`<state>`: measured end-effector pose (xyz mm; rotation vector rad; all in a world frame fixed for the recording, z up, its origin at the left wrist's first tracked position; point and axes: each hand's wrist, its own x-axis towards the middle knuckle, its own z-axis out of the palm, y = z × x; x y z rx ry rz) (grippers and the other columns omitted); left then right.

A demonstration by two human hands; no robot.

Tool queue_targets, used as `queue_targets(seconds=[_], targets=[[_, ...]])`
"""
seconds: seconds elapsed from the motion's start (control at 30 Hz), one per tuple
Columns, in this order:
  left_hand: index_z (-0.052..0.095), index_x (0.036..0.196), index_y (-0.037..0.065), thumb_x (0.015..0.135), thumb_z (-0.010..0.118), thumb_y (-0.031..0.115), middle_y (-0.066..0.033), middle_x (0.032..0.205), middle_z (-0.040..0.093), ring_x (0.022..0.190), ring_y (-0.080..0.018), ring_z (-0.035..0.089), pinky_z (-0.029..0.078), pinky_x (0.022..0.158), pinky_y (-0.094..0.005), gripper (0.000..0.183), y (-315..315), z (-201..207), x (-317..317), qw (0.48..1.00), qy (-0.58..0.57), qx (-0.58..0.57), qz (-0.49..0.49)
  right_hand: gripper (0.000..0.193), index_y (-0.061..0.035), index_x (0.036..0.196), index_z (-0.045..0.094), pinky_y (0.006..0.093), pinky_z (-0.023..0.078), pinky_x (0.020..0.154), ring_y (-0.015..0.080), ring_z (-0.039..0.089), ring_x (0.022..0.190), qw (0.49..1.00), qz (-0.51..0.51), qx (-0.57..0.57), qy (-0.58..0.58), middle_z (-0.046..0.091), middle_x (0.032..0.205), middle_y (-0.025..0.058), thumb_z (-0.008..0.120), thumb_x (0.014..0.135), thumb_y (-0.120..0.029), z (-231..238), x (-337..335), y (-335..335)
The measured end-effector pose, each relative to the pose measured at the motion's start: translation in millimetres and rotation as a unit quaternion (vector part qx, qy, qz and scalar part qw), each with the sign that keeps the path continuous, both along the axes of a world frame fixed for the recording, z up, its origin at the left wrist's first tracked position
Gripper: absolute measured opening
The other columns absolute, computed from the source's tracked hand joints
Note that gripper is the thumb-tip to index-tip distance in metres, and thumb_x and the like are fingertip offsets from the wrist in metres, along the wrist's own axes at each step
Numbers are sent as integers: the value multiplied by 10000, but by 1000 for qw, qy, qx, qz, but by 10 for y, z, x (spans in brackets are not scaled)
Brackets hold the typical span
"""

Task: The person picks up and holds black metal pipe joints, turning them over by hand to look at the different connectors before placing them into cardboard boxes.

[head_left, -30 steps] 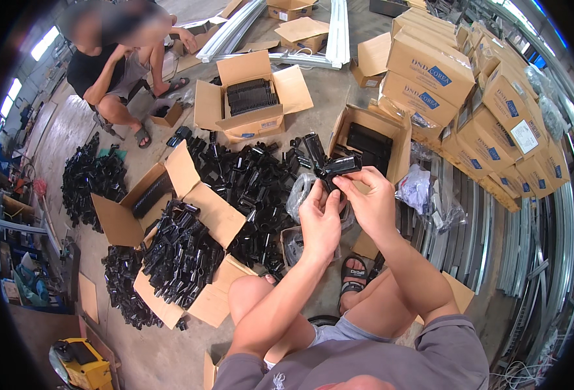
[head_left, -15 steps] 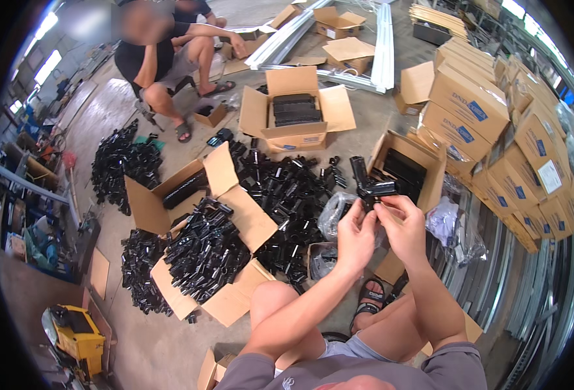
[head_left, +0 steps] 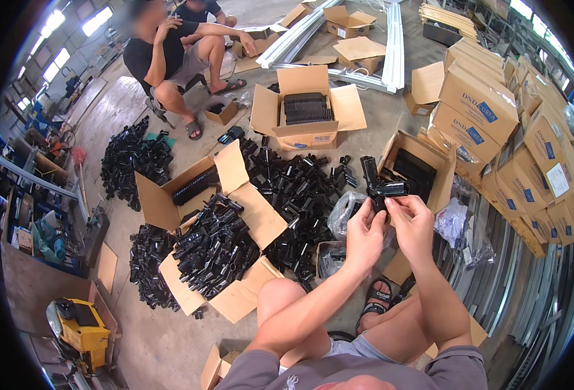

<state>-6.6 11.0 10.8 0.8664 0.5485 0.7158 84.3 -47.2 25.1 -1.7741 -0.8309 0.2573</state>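
Observation:
My left hand (head_left: 366, 237) and my right hand (head_left: 412, 227) are close together, both gripping a glossy black angled bracket (head_left: 370, 170). One arm of the bracket points up and the other points right; fingers cover its lower part. Behind it, an open cardboard box (head_left: 444, 188) holds long black pieces (head_left: 413, 170). A clear plastic bag (head_left: 344, 213) lies left of my left hand. Farther left spreads a heap of loose black brackets (head_left: 300, 188). An open carton (head_left: 261, 227) beside it has more black brackets (head_left: 212, 237) piled on its flaps.
Another open box (head_left: 306, 140) of black parts stands beyond the heap. A person (head_left: 163, 58) sits at the far left, with a second behind. Stacked cartons (head_left: 475, 110) and long metal profiles (head_left: 495, 286) line the right side. A yellow case (head_left: 85, 331) stands at lower left.
The whole view has shifted slightly, so the scene sits a little farther right. Both my hands keep their hold on the bracket, with little change in its pose.

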Motion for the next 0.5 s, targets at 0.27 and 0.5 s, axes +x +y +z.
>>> queue_targets(seconds=[0.27,0.5], targets=[[545,1250,-41,990,474,-20,-40,1115,638,967,-80,589,509,814,-233,270,-17,11,7,1000,1,2,-6,190,22,976,691,311,520,804,195,683,888,999,-16,14,25,702,947,113,723,856,-121,-19,31,-37],[535,1243,-62,994,483,-4,-97,1151,636,1022,-128,625,539,905,-288,261,40,40,-45,1000,0,28,0,195,26,937,707,334,521,812,234,687,866,999,-1,52,-11,706,913,131,742,836,-137,-22,-15,21]])
